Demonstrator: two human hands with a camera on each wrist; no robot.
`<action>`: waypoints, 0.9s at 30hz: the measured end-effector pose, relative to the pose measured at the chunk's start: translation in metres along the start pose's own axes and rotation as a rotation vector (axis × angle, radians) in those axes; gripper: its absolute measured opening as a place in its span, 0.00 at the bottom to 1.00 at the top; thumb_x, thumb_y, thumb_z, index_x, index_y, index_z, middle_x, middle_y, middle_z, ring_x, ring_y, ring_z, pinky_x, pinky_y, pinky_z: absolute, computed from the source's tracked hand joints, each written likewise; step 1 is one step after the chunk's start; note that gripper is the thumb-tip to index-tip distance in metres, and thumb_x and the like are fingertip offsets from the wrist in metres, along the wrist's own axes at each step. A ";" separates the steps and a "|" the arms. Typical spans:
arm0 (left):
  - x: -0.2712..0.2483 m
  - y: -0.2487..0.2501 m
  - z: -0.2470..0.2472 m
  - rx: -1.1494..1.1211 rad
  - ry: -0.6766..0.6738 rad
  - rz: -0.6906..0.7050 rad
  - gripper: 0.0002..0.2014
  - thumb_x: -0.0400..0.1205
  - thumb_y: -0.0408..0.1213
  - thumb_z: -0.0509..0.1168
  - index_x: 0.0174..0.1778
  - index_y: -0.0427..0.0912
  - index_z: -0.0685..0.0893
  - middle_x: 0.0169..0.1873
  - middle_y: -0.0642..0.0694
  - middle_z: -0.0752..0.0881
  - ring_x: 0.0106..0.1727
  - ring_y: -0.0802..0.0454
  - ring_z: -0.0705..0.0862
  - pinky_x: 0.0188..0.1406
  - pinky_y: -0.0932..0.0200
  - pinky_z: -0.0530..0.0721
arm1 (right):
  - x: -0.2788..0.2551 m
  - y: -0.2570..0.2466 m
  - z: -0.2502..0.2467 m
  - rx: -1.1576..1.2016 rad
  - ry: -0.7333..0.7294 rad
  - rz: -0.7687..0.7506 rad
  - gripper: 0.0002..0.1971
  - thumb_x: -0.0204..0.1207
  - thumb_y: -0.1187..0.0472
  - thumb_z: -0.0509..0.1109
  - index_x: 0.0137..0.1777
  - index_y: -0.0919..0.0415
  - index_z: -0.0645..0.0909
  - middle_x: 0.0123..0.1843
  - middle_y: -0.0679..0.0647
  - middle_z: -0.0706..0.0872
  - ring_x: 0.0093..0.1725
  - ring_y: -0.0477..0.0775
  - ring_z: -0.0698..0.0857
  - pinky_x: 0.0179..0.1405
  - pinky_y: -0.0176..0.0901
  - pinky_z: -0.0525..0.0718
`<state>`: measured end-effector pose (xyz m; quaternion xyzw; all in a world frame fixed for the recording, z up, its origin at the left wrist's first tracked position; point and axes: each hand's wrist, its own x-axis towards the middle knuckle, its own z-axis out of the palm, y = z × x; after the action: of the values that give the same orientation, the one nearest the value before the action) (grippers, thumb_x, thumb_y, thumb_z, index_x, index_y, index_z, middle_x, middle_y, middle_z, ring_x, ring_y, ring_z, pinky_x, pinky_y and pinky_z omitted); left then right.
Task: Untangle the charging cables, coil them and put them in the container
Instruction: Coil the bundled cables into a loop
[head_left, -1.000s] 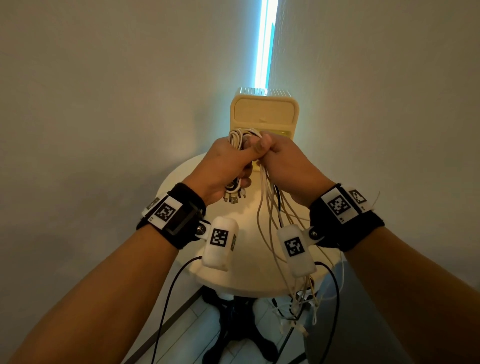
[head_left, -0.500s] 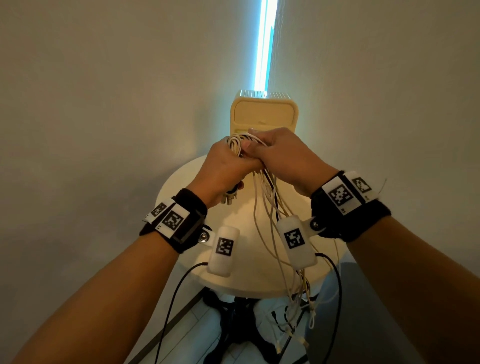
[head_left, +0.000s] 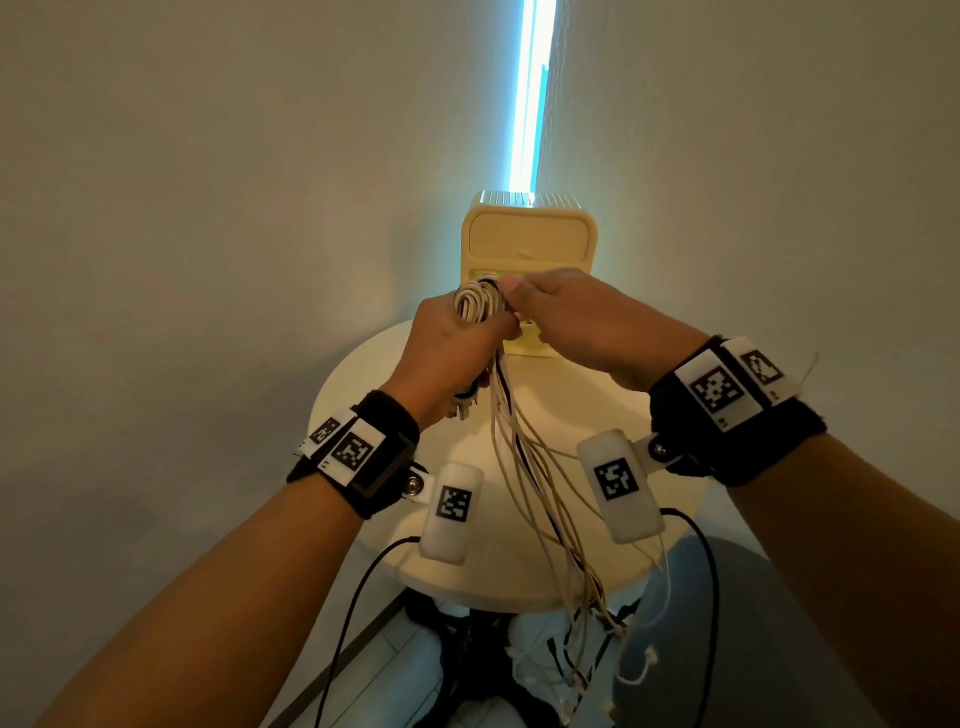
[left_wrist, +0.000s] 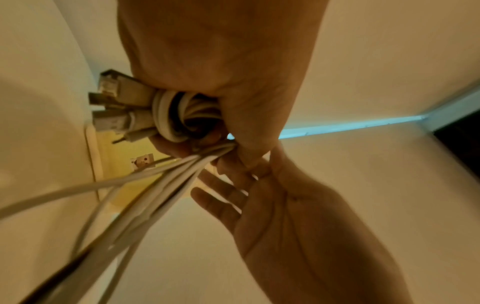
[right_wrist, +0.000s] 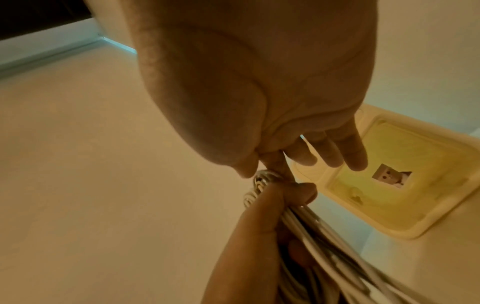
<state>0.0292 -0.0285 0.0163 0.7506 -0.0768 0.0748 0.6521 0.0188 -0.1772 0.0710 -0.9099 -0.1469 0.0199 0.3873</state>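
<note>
My left hand (head_left: 462, 338) grips a coil of white charging cables (head_left: 475, 304) above the round table, with USB plugs (left_wrist: 116, 102) sticking out below the fist. My right hand (head_left: 524, 299) sits just right of the coil. Its thumb and forefinger pinch the strands at the coil's top (right_wrist: 265, 178), and the other fingers (right_wrist: 337, 152) are straight. Several loose cable strands (head_left: 540, 488) hang from both hands across the table and over its front edge. The cream-yellow container (head_left: 530, 244) stands upright right behind the hands, with its face (right_wrist: 415, 174) towards them.
The small round white table (head_left: 363, 415) stands in a corner between two pale walls, with a bright light strip (head_left: 530, 93) up the corner. Cable ends dangle near the floor (head_left: 587, 639) by the table's dark foot (head_left: 462, 639). Black sensor leads (head_left: 358, 597) hang from my wrists.
My right hand has come round from beside the coil to its top, carrying the strands with it. The left hand keeps its grip on the coil.
</note>
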 end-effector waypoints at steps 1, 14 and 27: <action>0.001 0.001 -0.001 -0.006 -0.004 -0.002 0.08 0.83 0.33 0.75 0.40 0.39 0.86 0.25 0.44 0.82 0.21 0.51 0.78 0.20 0.58 0.78 | 0.000 0.001 0.000 0.003 0.040 -0.006 0.21 0.94 0.48 0.56 0.62 0.63 0.85 0.61 0.61 0.89 0.62 0.65 0.87 0.66 0.65 0.86; 0.005 0.006 0.004 0.005 -0.005 0.133 0.13 0.80 0.24 0.76 0.34 0.44 0.84 0.22 0.57 0.83 0.24 0.62 0.78 0.26 0.65 0.77 | 0.000 0.004 0.001 0.056 0.199 -0.141 0.07 0.83 0.61 0.75 0.43 0.60 0.83 0.46 0.61 0.89 0.48 0.63 0.90 0.54 0.70 0.91; 0.005 0.010 0.004 -0.112 -0.119 0.104 0.04 0.87 0.30 0.72 0.55 0.42 0.86 0.44 0.51 0.93 0.49 0.55 0.92 0.53 0.49 0.93 | 0.000 0.008 -0.018 0.206 0.090 -0.070 0.08 0.80 0.59 0.80 0.55 0.63 0.89 0.62 0.54 0.91 0.52 0.50 0.92 0.51 0.46 0.89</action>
<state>0.0323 -0.0343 0.0267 0.7110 -0.1585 0.0593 0.6825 0.0231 -0.1949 0.0782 -0.8597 -0.1584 -0.0195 0.4853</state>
